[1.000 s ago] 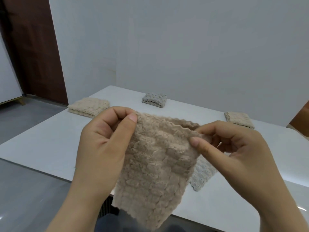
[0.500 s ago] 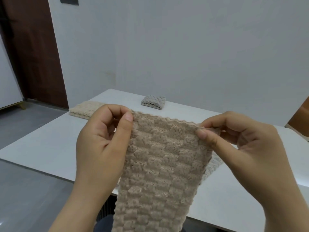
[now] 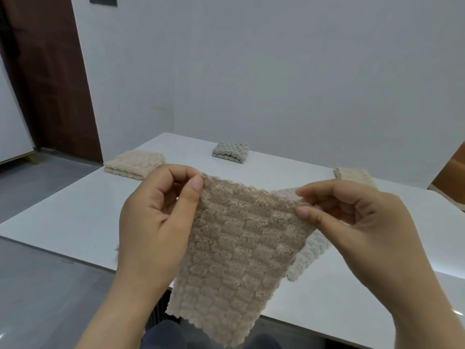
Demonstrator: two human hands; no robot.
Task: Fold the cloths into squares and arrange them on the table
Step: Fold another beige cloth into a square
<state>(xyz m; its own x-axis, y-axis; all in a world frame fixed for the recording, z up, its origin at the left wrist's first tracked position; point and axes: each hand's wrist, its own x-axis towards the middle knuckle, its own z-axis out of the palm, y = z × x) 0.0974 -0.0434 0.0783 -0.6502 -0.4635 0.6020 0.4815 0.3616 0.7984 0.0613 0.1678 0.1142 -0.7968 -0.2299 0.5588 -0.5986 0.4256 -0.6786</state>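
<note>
Brown wooden door [image 3: 50, 71] fills the upper left of the frame. Below it, at the far left corner of the smooth white worktop [image 3: 75, 217], lies a cream folded square cloth [image 3: 133, 163]. Left of centre, the left hand [image 3: 158, 220] pinches the top left corner of a tan bumpy-textured cloth [image 3: 239, 248] between thumb and curled forefinger. That cloth hangs in the air at mid-frame, over the worktop's near edge. Above it, far back on the worktop, sits a grey folded square cloth [image 3: 230, 152]. A pale off-white cloth [image 3: 308, 255] lies on the worktop, mostly hidden behind the tan one. Right of centre, the right hand [image 3: 359, 222] pinches the tan cloth's top right corner. Just above that hand rests a beige folded cloth [image 3: 352, 175].
</note>
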